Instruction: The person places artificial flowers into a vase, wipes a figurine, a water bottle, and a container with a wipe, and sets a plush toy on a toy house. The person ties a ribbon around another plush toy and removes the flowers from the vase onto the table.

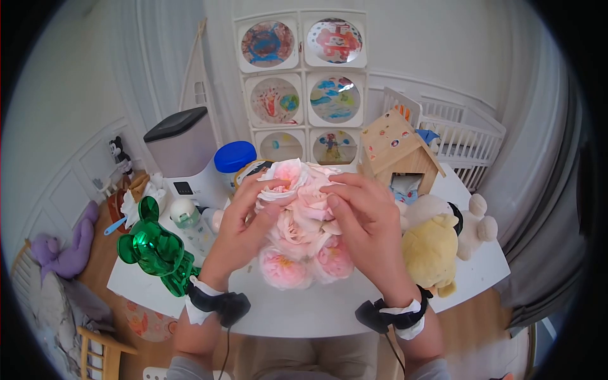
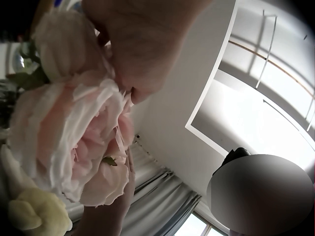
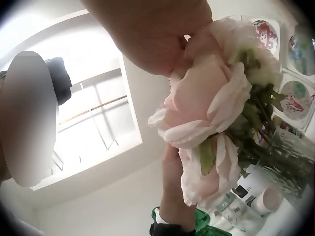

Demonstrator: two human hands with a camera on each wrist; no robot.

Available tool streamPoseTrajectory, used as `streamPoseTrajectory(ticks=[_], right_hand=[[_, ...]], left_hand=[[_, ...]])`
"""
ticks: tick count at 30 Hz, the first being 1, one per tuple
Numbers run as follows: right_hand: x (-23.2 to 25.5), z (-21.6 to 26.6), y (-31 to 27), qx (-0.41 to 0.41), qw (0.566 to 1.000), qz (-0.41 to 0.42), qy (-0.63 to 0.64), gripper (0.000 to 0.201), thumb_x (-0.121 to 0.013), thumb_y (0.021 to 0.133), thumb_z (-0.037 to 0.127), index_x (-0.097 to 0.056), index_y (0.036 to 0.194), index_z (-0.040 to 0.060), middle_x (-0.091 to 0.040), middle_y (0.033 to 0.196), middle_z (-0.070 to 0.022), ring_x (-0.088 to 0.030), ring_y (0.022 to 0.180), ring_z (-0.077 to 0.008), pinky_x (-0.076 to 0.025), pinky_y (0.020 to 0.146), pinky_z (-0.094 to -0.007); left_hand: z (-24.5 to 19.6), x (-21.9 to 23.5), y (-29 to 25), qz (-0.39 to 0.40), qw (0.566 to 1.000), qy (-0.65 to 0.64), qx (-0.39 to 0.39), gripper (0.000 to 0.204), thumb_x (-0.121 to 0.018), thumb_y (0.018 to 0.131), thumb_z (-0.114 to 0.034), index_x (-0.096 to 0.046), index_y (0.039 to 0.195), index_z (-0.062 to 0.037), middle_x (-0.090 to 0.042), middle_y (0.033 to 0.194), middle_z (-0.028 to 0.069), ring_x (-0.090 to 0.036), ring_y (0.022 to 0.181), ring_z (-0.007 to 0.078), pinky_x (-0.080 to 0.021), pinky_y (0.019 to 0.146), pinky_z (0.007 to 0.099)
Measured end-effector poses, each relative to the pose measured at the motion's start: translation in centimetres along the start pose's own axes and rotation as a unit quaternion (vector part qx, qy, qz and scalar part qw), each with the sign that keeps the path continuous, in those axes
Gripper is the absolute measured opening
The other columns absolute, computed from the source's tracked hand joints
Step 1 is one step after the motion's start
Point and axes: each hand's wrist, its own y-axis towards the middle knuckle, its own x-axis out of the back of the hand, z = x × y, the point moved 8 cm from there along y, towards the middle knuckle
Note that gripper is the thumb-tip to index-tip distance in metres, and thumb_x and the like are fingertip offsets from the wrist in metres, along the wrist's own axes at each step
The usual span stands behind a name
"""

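A bunch of pale pink roses (image 1: 294,231) stands in front of me, their green stems (image 3: 263,110) in a clear ribbed glass vase (image 3: 290,157). My left hand (image 1: 244,221) holds the upper left rose (image 1: 286,172) by its petals, forefinger over the top and thumb lower down. On the other side my right hand (image 1: 367,221) pinches petals of the upper right rose (image 1: 313,196) between thumb and fingers. Two fuller blooms hang lower at the front, one of them a pink rose (image 1: 285,267). The vase is hidden behind the blooms in the head view.
On the white table (image 1: 291,316), a shiny green bear figure (image 1: 158,250) stands left and a yellow plush toy (image 1: 430,250) right. Behind are a grey-white appliance (image 1: 183,152), a blue-lidded tub (image 1: 234,156) and a wooden toy house (image 1: 399,149).
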Motion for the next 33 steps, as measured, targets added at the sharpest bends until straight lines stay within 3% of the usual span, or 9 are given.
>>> streamPoseTrajectory(ticks=[11,13,17,19,21,24,29,30,33], right_hand=[[-0.1,-0.4,1.1,0.000,0.999,-0.019,0.035,0.017,-0.065,0.089,0.010,-0.071,0.104,0.0046,-0.066,0.110,-0.0106,-0.059,0.102,-0.0311,-0.042,0.092,-0.0394],[0.1,-0.4,0.9,0.003,0.999,-0.022,0.030,0.019,-0.065,0.090,0.011,-0.071,0.107,0.0045,-0.065,0.112,-0.0112,-0.059,0.102,-0.0313,-0.042,0.093,-0.0395],[2.4,-0.3,-0.2,0.015,0.997,-0.061,0.050,0.031,-0.062,0.092,0.010,-0.062,0.121,0.0010,-0.060,0.122,-0.0161,-0.058,0.108,-0.0280,-0.041,0.097,-0.0368],[3.6,-0.7,-2.2,0.033,0.995,-0.080,0.040,0.037,-0.061,0.093,0.010,-0.057,0.128,-0.0004,-0.057,0.127,-0.0172,-0.057,0.110,-0.0263,-0.041,0.098,-0.0358],[4.2,-4.1,-6.9,-0.088,0.964,-0.168,0.185,0.049,-0.058,0.092,0.007,-0.045,0.139,-0.0019,-0.051,0.136,-0.0179,-0.053,0.120,-0.0252,-0.038,0.104,-0.0360],[-0.3,-8.6,-12.8,-0.271,0.915,-0.139,0.263,0.058,-0.057,0.090,0.002,-0.037,0.144,-0.0015,-0.047,0.140,-0.0179,-0.049,0.128,-0.0287,-0.035,0.108,-0.0381],[-6.9,-8.3,-14.1,-0.256,0.932,0.103,0.236,0.062,-0.061,0.085,0.001,-0.037,0.142,-0.0024,-0.044,0.141,-0.0226,-0.043,0.132,-0.0371,-0.034,0.110,-0.0414],[-8.2,-7.8,-14.3,-0.254,0.911,0.181,0.271,0.065,-0.063,0.083,0.002,-0.036,0.142,-0.0028,-0.042,0.143,-0.0245,-0.041,0.134,-0.0402,-0.034,0.110,-0.0426],[-7.5,-6.7,-14.4,-0.210,0.947,0.159,0.181,0.069,-0.066,0.082,0.005,-0.036,0.143,-0.0031,-0.038,0.145,-0.0267,-0.038,0.135,-0.0440,-0.033,0.111,-0.0447]], left_hand=[[0.9,-0.3,0.3,0.008,0.998,-0.031,0.047,0.034,-0.061,0.096,-0.019,-0.059,0.127,-0.0045,-0.047,0.140,0.0108,-0.045,0.129,0.0203,-0.036,0.103,0.0309],[-0.4,0.7,0.0,-0.051,0.994,0.072,-0.063,0.045,-0.062,0.094,-0.022,-0.052,0.134,-0.0047,-0.044,0.143,0.0117,-0.044,0.132,0.0236,-0.034,0.107,0.0360],[-1.7,1.3,-1.9,-0.152,0.982,0.069,-0.084,0.057,-0.060,0.091,-0.021,-0.041,0.142,-0.0054,-0.042,0.145,0.0135,-0.042,0.135,0.0278,-0.032,0.111,0.0425],[-0.6,2.9,-6.0,-0.325,0.945,-0.013,-0.046,0.063,-0.059,0.087,-0.018,-0.035,0.144,-0.0051,-0.040,0.146,0.0148,-0.040,0.136,0.0295,-0.030,0.112,0.0456],[1.7,2.2,-10.8,-0.336,0.932,-0.072,-0.118,0.050,-0.054,0.091,-0.016,-0.041,0.138,-0.0049,-0.041,0.145,0.0148,-0.042,0.134,0.0287,-0.032,0.112,0.0460],[5.6,-0.7,-14.4,-0.308,0.940,-0.141,-0.037,0.050,-0.051,0.092,-0.009,-0.040,0.140,-0.0025,-0.043,0.145,0.0133,-0.043,0.134,0.0256,-0.032,0.112,0.0420],[9.1,-7.4,-13.5,-0.099,0.957,-0.122,0.243,0.058,-0.069,0.085,-0.001,-0.046,0.139,0.0003,-0.055,0.135,0.0088,-0.054,0.124,0.0206,-0.042,0.105,0.0338],[8.9,-7.5,-12.9,-0.101,0.955,-0.135,0.246,0.057,-0.072,0.083,0.001,-0.050,0.135,0.0006,-0.059,0.131,0.0079,-0.057,0.119,0.0198,-0.045,0.102,0.0326],[9.6,-7.6,-12.0,-0.055,0.976,-0.017,0.208,0.056,-0.071,0.084,0.000,-0.050,0.135,0.0009,-0.059,0.131,0.0091,-0.056,0.121,0.0211,-0.044,0.103,0.0347]])
